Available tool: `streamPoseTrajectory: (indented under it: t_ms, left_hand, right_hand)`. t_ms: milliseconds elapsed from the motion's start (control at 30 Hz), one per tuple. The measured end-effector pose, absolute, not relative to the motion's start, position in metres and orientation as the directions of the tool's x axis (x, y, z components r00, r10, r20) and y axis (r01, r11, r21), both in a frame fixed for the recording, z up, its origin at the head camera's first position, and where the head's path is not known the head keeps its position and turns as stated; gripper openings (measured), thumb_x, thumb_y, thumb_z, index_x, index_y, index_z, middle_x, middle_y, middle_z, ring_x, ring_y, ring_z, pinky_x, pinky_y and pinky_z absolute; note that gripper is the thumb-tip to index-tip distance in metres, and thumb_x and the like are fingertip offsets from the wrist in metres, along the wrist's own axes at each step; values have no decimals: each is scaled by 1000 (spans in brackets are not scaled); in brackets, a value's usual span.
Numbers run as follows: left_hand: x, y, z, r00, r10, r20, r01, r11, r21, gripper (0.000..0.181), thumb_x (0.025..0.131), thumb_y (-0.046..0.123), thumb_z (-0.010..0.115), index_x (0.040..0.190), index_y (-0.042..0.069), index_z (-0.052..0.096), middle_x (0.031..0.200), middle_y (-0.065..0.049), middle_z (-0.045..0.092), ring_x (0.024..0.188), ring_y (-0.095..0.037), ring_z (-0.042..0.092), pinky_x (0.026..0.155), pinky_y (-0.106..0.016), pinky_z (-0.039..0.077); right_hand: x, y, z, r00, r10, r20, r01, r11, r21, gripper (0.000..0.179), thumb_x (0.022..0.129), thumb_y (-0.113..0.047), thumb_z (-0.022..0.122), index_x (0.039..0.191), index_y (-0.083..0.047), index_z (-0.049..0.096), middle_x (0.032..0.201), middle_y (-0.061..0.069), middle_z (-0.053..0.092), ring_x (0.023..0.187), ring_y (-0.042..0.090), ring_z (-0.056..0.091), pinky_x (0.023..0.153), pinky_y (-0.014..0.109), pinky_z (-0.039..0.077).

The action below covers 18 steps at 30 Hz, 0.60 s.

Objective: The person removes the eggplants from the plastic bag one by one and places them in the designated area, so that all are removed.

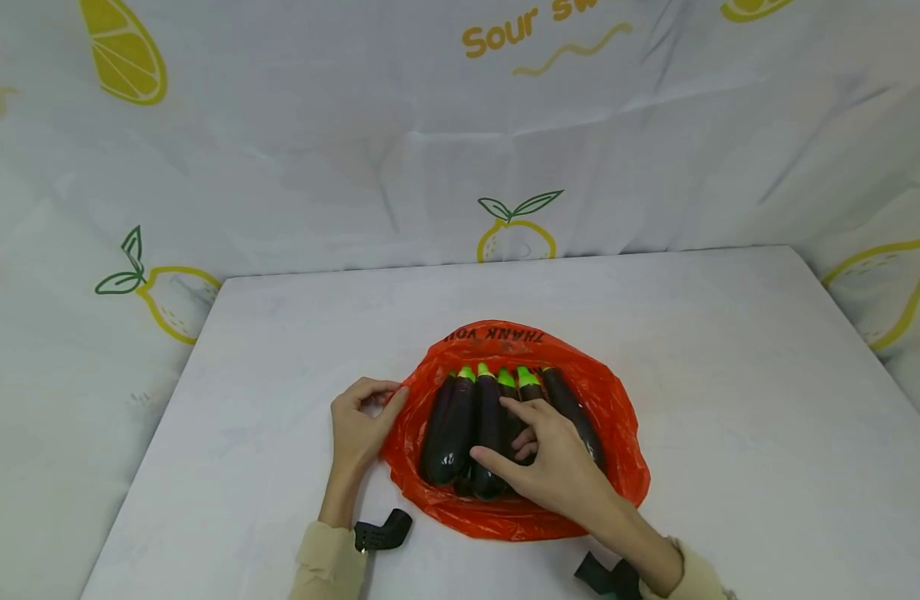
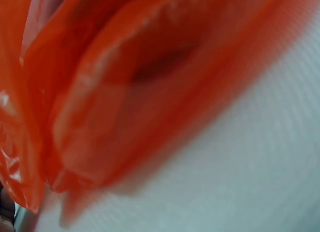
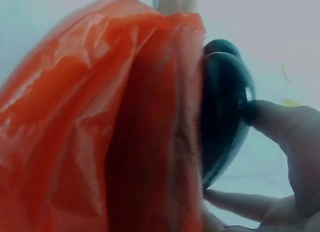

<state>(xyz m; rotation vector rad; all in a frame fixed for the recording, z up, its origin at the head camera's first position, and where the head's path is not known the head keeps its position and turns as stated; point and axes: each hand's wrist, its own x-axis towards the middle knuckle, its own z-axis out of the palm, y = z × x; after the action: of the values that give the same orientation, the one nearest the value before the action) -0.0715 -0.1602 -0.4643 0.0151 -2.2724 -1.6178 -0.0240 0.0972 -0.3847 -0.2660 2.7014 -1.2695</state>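
A red plastic bag (image 1: 617, 467) with "THANK YOU" print lies open on the table, and several dark eggplants with green stem ends lie side by side in it. At the bag's left rim, my left hand (image 1: 358, 425) pinches the plastic between thumb and fingers. The left wrist view is mostly filled by the blurred red bag (image 2: 125, 102). My right hand (image 1: 557, 458) reaches in over the bag and grips a middle eggplant (image 1: 488, 425) by its sides. In the right wrist view the thumb (image 3: 282, 119) presses on that dark eggplant (image 3: 222, 112); the bag hides part of it.
Another eggplant (image 1: 451, 437) lies left of the gripped one, and one more (image 1: 572, 408) leans at the right inside the bag. The white table (image 1: 265, 400) ends at a pale cloth backdrop (image 1: 295, 167) with lemon prints. Black wrist devices (image 1: 385, 530) sit near both sleeves.
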Motion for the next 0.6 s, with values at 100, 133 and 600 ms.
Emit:
streamPoseTrajectory:
  t_ms: [100,133,600]
  left_hand:
    - [-71,-161,-465,-938,-195,288,213,333,919,5,85,7,80,89,3,79,78,-11,69,75,-5,55,71,-16,46]
    - [-71,-162,-465,-937,-191,292,219,331,918,6,85,7,80,89,3,79,78,-11,69,75,-5,55,71,-17,46]
    - [-71,-160,-466,-930,-215,299,221,324,920,5,83,-1,78,86,-4,77,77,-16,68,73,-2,53,70,-14,44]
  right_hand:
    - [-24,97,-382,-969,-232,-86,-76,611,-788,75,80,-43,86,137,-2,61,115,12,68,74,4,63,65,18,57]
    - [-24,98,-382,-967,-236,-93,-70,601,-796,75,80,-42,86,138,-1,61,117,13,68,75,5,63,65,18,57]
    - [-21,101,-380,-972,-211,-100,-24,515,-857,67,82,-24,84,140,-4,59,117,15,67,78,11,61,70,21,59]
